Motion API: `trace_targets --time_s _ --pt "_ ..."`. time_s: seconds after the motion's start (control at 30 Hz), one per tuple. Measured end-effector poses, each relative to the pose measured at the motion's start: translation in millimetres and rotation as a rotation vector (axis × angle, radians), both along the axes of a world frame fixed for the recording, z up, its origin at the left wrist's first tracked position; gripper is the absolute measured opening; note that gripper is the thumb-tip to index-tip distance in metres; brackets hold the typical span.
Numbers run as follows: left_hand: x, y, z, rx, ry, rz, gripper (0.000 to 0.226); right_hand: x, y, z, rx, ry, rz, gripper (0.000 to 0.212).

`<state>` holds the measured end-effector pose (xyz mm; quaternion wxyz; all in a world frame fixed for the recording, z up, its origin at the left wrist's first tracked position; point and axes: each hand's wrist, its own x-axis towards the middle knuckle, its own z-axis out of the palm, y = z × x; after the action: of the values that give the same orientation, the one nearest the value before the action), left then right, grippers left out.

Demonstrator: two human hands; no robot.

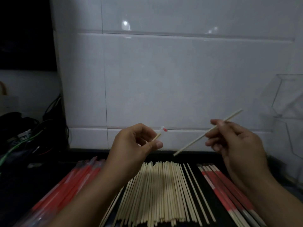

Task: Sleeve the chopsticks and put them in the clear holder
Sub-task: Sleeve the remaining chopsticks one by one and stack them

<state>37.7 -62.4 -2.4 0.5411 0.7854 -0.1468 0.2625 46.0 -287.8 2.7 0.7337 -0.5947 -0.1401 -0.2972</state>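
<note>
My left hand (131,148) pinches a chopstick end (157,136) together with the tip of a clear, red-printed sleeve (164,129); the rest of both is hidden behind the hand. My right hand (232,141) grips a single bare chopstick (193,142), which slants from lower left to upper right above the table. A wide pile of bare chopsticks (160,190) lies on the dark surface below both hands. The clear holder (290,99) stands against the wall at the far right.
A stack of empty red sleeves (68,182) lies left of the pile. Sleeved chopsticks (229,187) lie in a row to its right. White wall tiles (164,79) rise just behind. Dark cables and clutter (24,136) fill the left corner.
</note>
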Motion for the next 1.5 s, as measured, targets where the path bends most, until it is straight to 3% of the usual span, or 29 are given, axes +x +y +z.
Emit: trace_targets --time_s 0.2,0.33,0.67,1.0,1.27,1.4,1.5 --pt "3.1 -5.7 -4.5 0.040 0.054 -0.026 0.013 1.5 -19.6 11.2 0.346 -0.066 -0.053 0.022" --pt "3.2 -7.3 -6.1 0.013 0.100 -0.057 0.011 0.8 -20.5 13.2 0.392 -0.056 -0.011 0.021" --pt "0.1 -8.6 -4.9 -0.007 0.124 -0.083 0.019 0.4 -8.6 4.4 0.181 -0.064 0.011 0.025" --pt "-0.6 -9.4 -5.4 0.004 0.140 -0.116 0.017 -1.2 -8.6 5.0 0.219 -0.091 0.012 0.026" --pt "-2.6 -9.9 -5.3 0.052 0.156 -0.144 0.017 -6.3 -1.2 1.3 0.132 -0.046 0.034 0.026" --pt "-2.1 -11.7 -7.9 0.080 0.170 -0.143 0.016 -8.0 4.2 -2.2 -0.031 0.013 0.113 0.024" --pt "-1.4 -12.4 -9.2 0.071 0.178 -0.156 0.014 -11.7 12.2 -6.7 -0.270 0.063 0.168 0.022"
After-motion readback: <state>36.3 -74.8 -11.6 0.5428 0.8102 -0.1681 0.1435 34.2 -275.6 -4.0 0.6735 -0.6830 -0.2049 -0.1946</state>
